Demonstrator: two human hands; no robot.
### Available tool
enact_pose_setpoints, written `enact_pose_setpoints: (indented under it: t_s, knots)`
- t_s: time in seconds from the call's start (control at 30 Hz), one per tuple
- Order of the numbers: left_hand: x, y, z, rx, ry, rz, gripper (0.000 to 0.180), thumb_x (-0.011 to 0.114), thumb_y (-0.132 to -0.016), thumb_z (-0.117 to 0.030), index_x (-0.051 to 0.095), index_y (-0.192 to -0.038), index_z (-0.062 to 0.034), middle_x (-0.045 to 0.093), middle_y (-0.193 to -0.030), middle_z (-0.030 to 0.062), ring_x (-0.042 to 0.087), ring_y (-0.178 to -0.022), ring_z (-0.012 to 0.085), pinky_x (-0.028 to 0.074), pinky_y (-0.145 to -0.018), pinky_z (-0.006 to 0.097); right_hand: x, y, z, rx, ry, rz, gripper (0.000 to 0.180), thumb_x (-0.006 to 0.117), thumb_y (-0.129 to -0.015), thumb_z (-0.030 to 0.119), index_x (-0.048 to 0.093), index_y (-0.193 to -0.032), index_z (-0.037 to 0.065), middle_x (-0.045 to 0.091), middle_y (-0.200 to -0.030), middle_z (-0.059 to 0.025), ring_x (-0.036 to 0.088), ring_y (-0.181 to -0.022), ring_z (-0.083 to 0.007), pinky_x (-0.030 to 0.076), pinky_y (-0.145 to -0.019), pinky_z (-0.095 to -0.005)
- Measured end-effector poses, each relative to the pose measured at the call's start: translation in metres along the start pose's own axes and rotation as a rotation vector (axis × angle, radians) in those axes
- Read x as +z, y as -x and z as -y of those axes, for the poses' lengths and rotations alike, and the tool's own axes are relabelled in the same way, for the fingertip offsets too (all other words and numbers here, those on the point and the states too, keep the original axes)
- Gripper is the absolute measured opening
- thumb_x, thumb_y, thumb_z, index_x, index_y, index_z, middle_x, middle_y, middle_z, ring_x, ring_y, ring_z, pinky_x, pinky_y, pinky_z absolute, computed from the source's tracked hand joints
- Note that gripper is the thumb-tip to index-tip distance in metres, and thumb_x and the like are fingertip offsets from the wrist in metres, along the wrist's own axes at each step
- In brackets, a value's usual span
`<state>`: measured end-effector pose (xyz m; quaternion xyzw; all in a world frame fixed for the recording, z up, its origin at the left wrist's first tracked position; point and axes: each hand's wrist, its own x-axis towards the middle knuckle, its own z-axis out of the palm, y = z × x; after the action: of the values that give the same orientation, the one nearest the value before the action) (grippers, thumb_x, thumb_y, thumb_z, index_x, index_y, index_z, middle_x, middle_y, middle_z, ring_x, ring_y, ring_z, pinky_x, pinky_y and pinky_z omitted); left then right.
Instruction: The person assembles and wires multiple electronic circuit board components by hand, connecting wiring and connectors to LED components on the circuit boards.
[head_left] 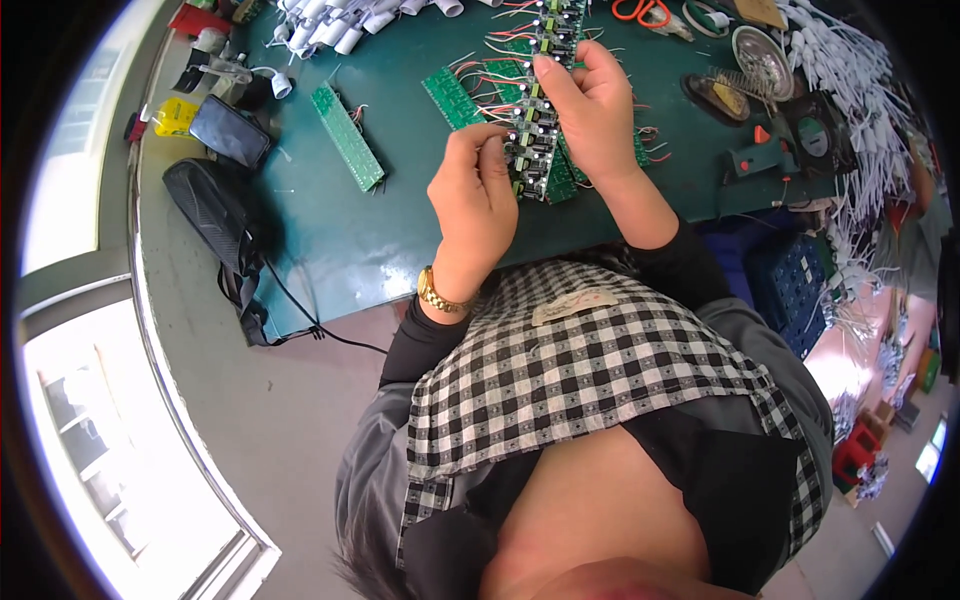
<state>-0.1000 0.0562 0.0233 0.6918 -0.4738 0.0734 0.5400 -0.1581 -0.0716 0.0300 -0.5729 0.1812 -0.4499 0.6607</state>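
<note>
A long circuit board strip (534,150), crowded with small black, green and silver parts, is held lengthwise over the table. My left hand (472,198) pinches its left edge near the lower end, thumb and fingers closed. Higher up, my right hand (592,112) grips the strip's right edge, its thumb lying across the components. Beneath it lie several more green boards (450,97) with red and white wires, partly hidden by the strip and my hands. Apart from these, a single green board (347,138) rests to the left.
White plastic housings (335,22) are heaped at the far left. A phone (230,131) and a black case (208,212) lie along the left edge. Orange scissors (641,11), a metal dish (762,60) and a tape dispenser-like green tool (757,158) sit right. White wires (850,90) pile beyond.
</note>
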Motion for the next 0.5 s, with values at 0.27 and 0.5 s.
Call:
enact_pose_setpoints:
  t_s: [0.27,0.5]
  knots:
    - [-0.017,-0.006,0.001,-0.715,1.144,0.059,0.015,0.051,-0.094,-0.019,0.053,-0.095,-0.0045,0.051,-0.073,-0.0010,0.039,-0.047,0.0025,0.035,-0.039,0.018,0.008,0.006,-0.005,0.184,-0.519,-0.004,0.018,0.062,-0.087,0.013,0.051,-0.097,0.002,0.063,-0.078,-0.0024,0.057,-0.063,-0.0055,0.042,-0.049,-0.0194]
    - [-0.013,-0.006,0.011,-0.721,1.033,0.034,0.015,0.053,-0.094,-0.020,0.052,-0.091,-0.0055,0.049,-0.067,-0.0010,0.037,-0.046,0.0037,0.034,-0.041,0.018,-0.002,0.006,-0.015,0.055,-0.448,-0.025,0.017,0.058,-0.089,0.012,0.050,-0.100,0.001,0.063,-0.089,-0.0059,0.060,-0.074,-0.0088,0.049,-0.066,-0.0232]
